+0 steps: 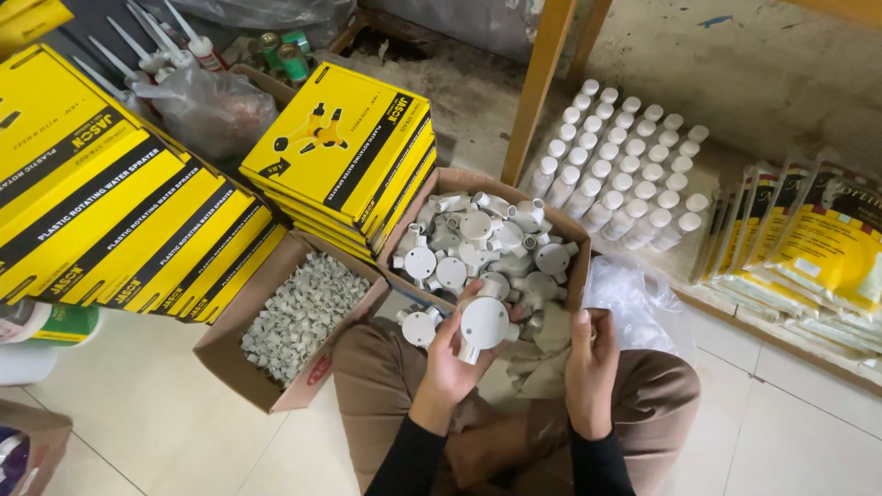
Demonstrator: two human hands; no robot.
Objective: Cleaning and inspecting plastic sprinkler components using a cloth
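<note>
White round junction box [484,323], lid facing up, gripped by left hand [452,363]; right hand [591,363] clenched.

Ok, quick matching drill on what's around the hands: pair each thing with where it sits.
Things:
1. round white junction box
2. small grey clips
3. white bottles
4. yellow flat boxes

Places:
A. standing in rows on the floor by a wooden leg
B. in the left hand
C. stacked beside the open fittings carton
D. loose in a cardboard box at the person's left knee

Pairs: 1-B, 2-D, 3-A, 4-C
</note>
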